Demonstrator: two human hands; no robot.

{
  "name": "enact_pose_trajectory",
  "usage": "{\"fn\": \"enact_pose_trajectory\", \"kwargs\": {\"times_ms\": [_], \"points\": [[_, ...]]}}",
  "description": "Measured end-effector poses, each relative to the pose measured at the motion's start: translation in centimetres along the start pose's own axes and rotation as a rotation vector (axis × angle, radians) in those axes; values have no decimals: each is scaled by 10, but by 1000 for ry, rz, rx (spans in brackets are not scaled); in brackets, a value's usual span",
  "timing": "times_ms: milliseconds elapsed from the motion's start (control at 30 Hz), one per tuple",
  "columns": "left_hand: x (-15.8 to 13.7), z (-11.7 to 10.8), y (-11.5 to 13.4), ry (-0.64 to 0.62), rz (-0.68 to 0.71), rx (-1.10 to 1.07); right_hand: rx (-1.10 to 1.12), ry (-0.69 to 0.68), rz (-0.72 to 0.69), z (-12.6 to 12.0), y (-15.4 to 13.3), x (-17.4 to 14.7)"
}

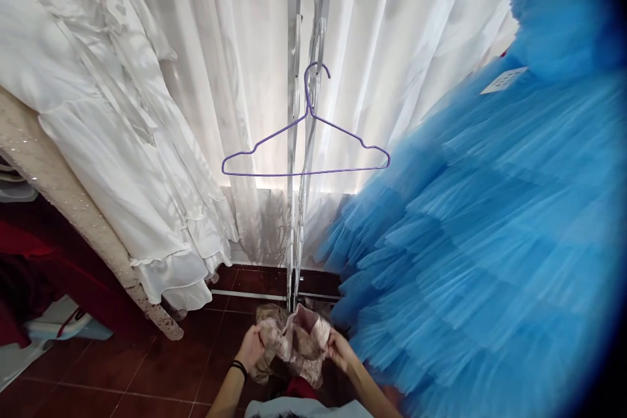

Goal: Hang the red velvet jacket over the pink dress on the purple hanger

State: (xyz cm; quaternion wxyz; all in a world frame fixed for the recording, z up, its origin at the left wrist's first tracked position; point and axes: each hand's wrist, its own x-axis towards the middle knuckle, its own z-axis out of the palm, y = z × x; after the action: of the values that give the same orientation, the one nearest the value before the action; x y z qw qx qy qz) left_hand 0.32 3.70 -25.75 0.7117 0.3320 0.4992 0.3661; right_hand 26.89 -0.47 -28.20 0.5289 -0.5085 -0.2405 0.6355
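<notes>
A shiny pale pink dress (308, 341) is stretched between my two hands low in the view, its shaped bodice uppermost and its lower part bunched or out of sight. My left hand (251, 347), with dark bands at the wrist, pinches its left edge. On the opposite edge, the fingers of my right hand (339, 349) are closed. Above the dress, a purple hanger (306, 174) hangs bare at a grey metal rack post (294, 222).
White ruffled dresses (122, 163) and a sequined beige garment (73, 209) hang at left. A tiered blue tulle gown (480, 228), bearing a white tag (504, 80), fills the right side. White curtains (255, 46) cover the back, above dark red floor tiles (176, 366).
</notes>
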Motion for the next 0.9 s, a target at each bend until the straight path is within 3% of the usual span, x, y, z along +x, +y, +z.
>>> {"fn": "enact_pose_trajectory", "kwargs": {"times_ms": [100,233,333,400,500,600,767,833,900], "points": [[6,-18,61,82,169,-68,37,0,-57,13,-63,21],[9,-44,176,123,395,-110,44,4,-220,48,-184,40],[-4,-43,263,214,627,-154,60,60,-492,93,-260,28],[-16,-32,315,333,918,-180,85,64,-667,125,-292,14],[-27,-12,380,436,1193,-180,90,-26,-809,163,-313,0],[-29,6,424,384,1265,-132,-11,23,-941,180,-313,1],[-32,40,451,186,1272,143,-342,454,-1218,167,-308,14],[-37,57,452,160,1271,223,-418,635,-1232,155,-312,18],[-43,72,452,158,1212,248,-417,722,-1197,140,-319,22]]}}
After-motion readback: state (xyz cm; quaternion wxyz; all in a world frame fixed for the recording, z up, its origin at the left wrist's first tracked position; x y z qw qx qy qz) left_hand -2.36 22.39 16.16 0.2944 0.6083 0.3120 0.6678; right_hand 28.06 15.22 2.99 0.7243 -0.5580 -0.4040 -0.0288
